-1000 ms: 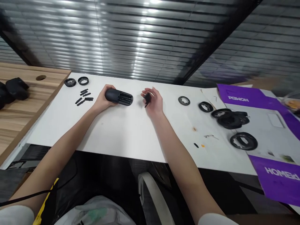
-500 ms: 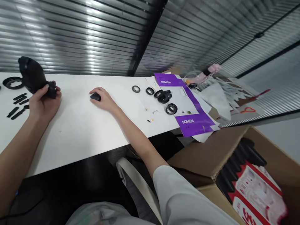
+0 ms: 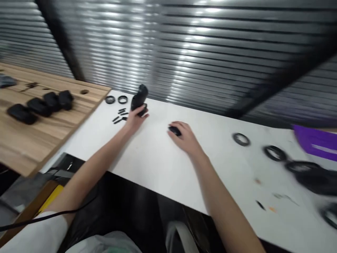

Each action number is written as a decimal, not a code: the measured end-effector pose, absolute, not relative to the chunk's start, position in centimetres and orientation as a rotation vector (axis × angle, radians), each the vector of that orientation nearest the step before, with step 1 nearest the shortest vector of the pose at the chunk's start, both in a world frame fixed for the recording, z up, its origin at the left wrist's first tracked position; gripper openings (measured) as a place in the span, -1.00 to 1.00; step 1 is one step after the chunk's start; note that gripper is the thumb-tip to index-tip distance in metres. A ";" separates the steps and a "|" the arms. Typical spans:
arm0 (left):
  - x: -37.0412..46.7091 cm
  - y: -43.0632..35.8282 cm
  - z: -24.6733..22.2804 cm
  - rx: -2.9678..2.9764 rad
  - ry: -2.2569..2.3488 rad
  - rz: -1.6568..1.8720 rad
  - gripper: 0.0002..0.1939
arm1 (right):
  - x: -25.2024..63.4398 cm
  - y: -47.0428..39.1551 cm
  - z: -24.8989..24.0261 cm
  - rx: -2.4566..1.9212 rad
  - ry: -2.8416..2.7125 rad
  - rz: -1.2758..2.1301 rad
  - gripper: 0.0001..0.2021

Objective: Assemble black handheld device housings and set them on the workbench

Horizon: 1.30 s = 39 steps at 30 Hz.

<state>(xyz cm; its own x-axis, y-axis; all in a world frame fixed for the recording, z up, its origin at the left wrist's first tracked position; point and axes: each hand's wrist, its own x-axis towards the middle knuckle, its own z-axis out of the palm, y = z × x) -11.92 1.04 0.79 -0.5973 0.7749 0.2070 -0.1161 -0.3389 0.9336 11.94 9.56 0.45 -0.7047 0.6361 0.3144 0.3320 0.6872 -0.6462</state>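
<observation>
My left hand (image 3: 135, 119) is closed around the lower end of a black, curved plastic device (image 3: 139, 96), which it holds upright above the white table (image 3: 155, 154). Its exact kind does not show. Further right, my right hand (image 3: 186, 136) rests low at the tabletop with its fingers curled over a small, rounded black part (image 3: 174, 131). Several short black strips (image 3: 121, 112) lie just left of my left hand. Behind them are two black rings (image 3: 122, 99).
On the left stands a wooden table (image 3: 63, 121) with several black moulded parts (image 3: 39, 106). More black rings (image 3: 241, 139) lie to the right, blurred, near a purple-edged sheet (image 3: 316, 142). Slatted blinds (image 3: 171, 52) rise behind the table. A black cable (image 3: 47, 217) crosses my left arm.
The view has swung left, bringing the wooden table into sight; the cardboard box has left it. Both hands keep hold of the same black things.
</observation>
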 end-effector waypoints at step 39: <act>-10.6 1.7 1.5 0.723 1.256 2.380 -0.27 | 13.1 11.6 -2.2 -0.741 -2.468 0.515 -0.70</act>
